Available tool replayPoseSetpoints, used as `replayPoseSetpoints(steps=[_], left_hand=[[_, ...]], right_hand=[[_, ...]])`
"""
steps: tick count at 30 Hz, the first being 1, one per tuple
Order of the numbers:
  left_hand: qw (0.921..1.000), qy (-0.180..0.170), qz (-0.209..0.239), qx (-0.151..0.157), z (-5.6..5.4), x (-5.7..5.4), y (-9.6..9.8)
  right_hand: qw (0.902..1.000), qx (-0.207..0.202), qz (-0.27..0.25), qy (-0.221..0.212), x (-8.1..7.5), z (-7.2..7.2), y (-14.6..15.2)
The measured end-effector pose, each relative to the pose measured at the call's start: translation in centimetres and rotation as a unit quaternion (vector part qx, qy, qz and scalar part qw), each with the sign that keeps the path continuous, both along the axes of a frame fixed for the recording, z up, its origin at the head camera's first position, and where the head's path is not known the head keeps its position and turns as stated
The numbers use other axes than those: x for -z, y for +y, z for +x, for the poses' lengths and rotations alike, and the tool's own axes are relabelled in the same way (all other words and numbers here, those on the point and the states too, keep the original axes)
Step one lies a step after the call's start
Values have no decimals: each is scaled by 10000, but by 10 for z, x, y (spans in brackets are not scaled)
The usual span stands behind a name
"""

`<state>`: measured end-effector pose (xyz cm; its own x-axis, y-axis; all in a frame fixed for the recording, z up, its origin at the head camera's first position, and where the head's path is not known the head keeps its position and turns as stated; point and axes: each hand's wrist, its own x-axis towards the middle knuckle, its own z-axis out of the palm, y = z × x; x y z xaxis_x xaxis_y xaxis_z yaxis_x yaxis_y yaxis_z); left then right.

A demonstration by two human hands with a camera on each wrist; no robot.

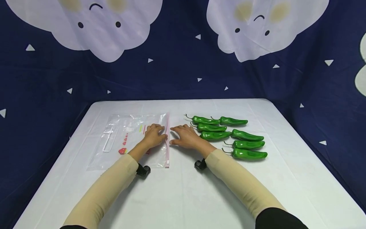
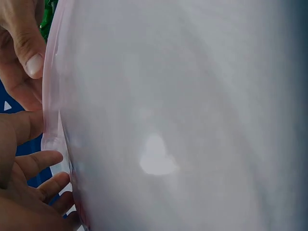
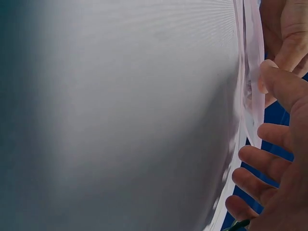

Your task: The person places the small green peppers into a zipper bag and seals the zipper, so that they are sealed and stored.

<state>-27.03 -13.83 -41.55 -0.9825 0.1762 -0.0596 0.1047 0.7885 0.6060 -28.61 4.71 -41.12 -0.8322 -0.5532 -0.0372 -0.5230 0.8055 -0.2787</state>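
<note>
The bag (image 1: 131,136) lies flat on the table (image 1: 183,197), left of the peppers (image 1: 223,135), its pink strip (image 1: 167,151) facing them, probably so both hands can reach it. The left hand (image 1: 154,136) bends over the bag; the right hand (image 1: 186,136) is opposite. Both hands' fingers are loosely parted, no firm grip evident. Wrist views show thumbs at the strip; only the head view shows whole peppers.
</note>
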Motion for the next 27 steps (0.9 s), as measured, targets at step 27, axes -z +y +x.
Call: replayPoseSetpoints(steps=[27], left_hand=[[9993,224,-248,186,-5,-2,-5]], right_hand=[[9970,-276,720,-24,2,-3,-8]])
